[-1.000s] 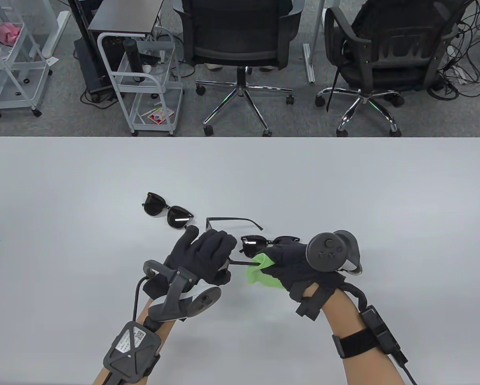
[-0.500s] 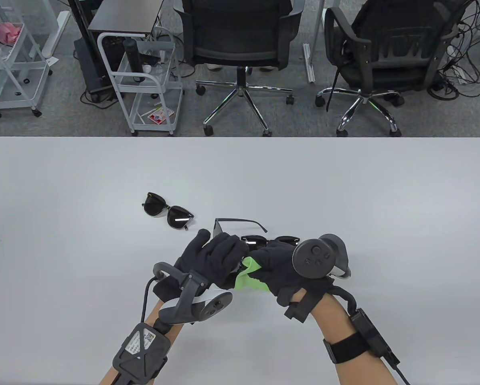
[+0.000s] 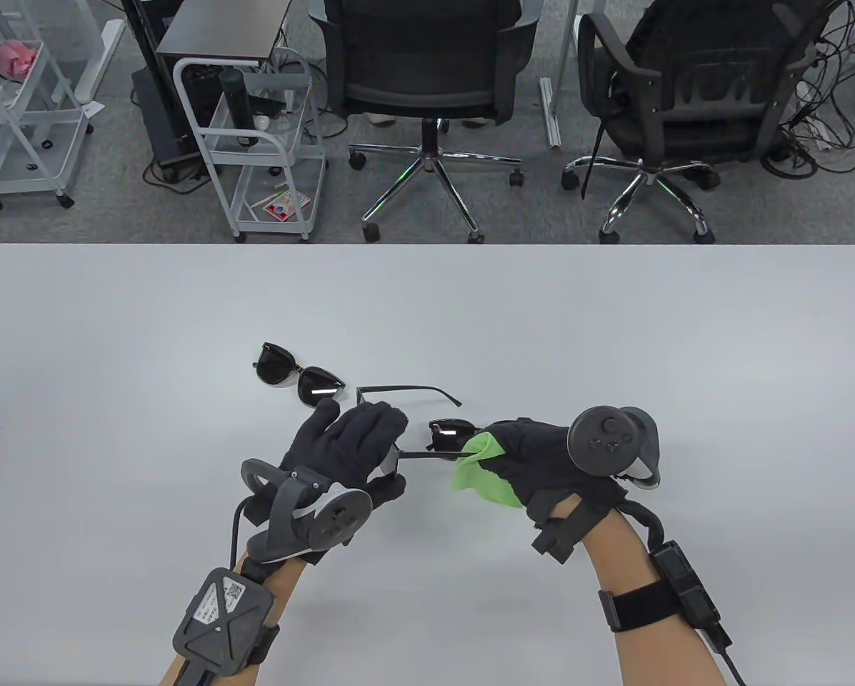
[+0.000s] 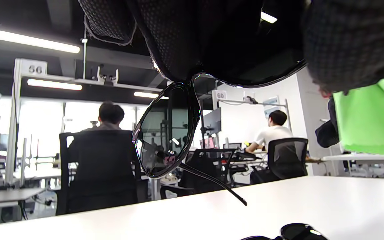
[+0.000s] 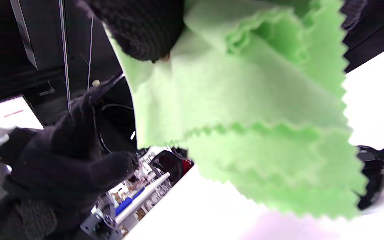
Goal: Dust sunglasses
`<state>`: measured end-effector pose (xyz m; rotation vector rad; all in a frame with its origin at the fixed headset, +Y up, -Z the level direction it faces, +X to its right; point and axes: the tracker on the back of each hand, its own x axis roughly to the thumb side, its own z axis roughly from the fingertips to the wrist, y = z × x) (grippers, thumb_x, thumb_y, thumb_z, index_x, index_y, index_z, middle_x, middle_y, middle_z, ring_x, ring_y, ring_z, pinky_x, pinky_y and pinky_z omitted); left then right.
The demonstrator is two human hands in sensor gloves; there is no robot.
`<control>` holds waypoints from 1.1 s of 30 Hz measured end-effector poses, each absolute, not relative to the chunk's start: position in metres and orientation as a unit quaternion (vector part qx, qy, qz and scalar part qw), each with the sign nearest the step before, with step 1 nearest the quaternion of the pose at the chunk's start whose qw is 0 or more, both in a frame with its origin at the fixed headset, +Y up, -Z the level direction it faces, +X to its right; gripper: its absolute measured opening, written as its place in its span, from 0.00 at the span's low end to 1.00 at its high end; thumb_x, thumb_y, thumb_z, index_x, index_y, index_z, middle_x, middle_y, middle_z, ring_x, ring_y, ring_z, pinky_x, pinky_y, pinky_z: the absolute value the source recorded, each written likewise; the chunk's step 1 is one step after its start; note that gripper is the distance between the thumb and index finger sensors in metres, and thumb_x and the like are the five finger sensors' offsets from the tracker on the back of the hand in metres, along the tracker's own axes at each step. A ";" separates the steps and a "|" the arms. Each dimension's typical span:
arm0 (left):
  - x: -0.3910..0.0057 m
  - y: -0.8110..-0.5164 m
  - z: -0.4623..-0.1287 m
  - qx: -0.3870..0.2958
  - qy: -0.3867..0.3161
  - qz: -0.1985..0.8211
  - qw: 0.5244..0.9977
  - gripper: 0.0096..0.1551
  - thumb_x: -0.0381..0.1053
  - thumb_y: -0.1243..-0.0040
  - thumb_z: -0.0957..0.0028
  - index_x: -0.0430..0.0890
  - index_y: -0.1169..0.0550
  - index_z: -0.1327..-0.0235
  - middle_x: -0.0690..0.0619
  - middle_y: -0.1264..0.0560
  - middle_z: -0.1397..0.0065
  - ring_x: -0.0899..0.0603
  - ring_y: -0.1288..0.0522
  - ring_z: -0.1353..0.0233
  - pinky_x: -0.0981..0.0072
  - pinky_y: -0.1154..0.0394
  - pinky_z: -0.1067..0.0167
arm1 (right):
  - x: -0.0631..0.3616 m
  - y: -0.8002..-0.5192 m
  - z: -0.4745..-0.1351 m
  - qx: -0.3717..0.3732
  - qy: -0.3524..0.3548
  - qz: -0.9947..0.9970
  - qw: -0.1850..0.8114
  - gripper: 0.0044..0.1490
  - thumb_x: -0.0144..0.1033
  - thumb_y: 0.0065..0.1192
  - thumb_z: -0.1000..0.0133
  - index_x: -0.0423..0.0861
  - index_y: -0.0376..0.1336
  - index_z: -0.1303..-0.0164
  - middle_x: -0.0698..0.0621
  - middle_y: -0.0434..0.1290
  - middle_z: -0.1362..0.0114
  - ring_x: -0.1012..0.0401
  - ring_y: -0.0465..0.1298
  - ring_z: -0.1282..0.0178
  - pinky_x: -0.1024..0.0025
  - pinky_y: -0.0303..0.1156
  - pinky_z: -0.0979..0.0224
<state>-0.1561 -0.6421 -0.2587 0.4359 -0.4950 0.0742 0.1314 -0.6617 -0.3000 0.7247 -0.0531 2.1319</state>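
My left hand [image 3: 359, 443] holds a pair of black sunglasses [image 3: 447, 434] above the table, gripping the frame at one lens. One temple arm [image 3: 409, 390] sticks out behind, the other [image 3: 427, 455] runs toward my right hand. My right hand [image 3: 523, 454] holds a green cloth [image 3: 481, 475] pinched around that temple arm's end. In the left wrist view one lens [image 4: 165, 130] hangs below my fingers, the cloth [image 4: 372, 120] at right. In the right wrist view the cloth [image 5: 245, 110] fills the frame, with my left hand [image 5: 65, 160] beyond it.
A second pair of black sunglasses [image 3: 298, 375] lies folded on the white table [image 3: 613, 343] just left of and behind my left hand. Office chairs [image 3: 427, 78] and a white cart [image 3: 256, 143] stand beyond the table's far edge.
My hands came together half a second ago, then drew apart. The cloth slid along the temple arm to its end as my right hand moved right; my left hand moved left.
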 end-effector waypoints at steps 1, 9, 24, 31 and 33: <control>-0.158 -0.643 -0.260 0.204 -0.244 0.053 0.947 0.54 0.78 0.32 0.74 0.66 0.35 0.29 0.67 0.28 0.25 0.57 0.20 0.26 0.52 0.31 0.23 | 0.132 -0.661 -0.299 0.289 -0.030 0.852 0.436 0.27 0.40 0.67 0.50 0.39 0.75 0.47 0.45 0.85 0.48 0.47 0.84 0.47 0.33 0.66 0.33; -0.176 -0.647 -0.273 0.145 -0.185 0.178 0.955 0.55 0.83 0.36 0.76 0.62 0.30 0.31 0.64 0.22 0.31 0.56 0.14 0.35 0.52 0.28 0.26 | 0.136 -0.642 -0.283 0.259 -0.172 0.845 0.435 0.33 0.42 0.67 0.48 0.43 0.68 0.34 0.45 0.77 0.28 0.43 0.78 0.32 0.30 0.63 0.30; -0.202 -0.689 -0.289 -0.100 -0.024 0.489 0.866 0.60 0.84 0.44 0.65 0.46 0.32 0.27 0.55 0.17 0.42 0.52 0.08 0.57 0.50 0.23 0.37 | 0.077 -0.655 -0.265 0.318 -0.160 0.901 0.248 0.30 0.41 0.70 0.51 0.41 0.74 0.41 0.45 0.84 0.38 0.46 0.85 0.42 0.36 0.70 0.34; -0.205 -0.687 -0.292 -0.094 -0.024 0.488 0.867 0.60 0.84 0.44 0.64 0.45 0.34 0.26 0.55 0.17 0.41 0.52 0.08 0.59 0.51 0.22 0.37 | 0.049 -0.666 -0.263 0.399 -0.010 0.896 0.194 0.32 0.40 0.67 0.50 0.39 0.71 0.37 0.42 0.81 0.33 0.43 0.82 0.38 0.34 0.68 0.33; -0.206 -0.687 -0.292 -0.086 -0.021 0.481 0.872 0.60 0.83 0.44 0.64 0.45 0.34 0.26 0.55 0.17 0.41 0.52 0.08 0.59 0.51 0.22 0.37 | 0.044 -0.672 -0.263 0.414 0.049 0.891 0.180 0.34 0.40 0.65 0.49 0.38 0.69 0.35 0.41 0.79 0.32 0.42 0.81 0.36 0.33 0.66 0.33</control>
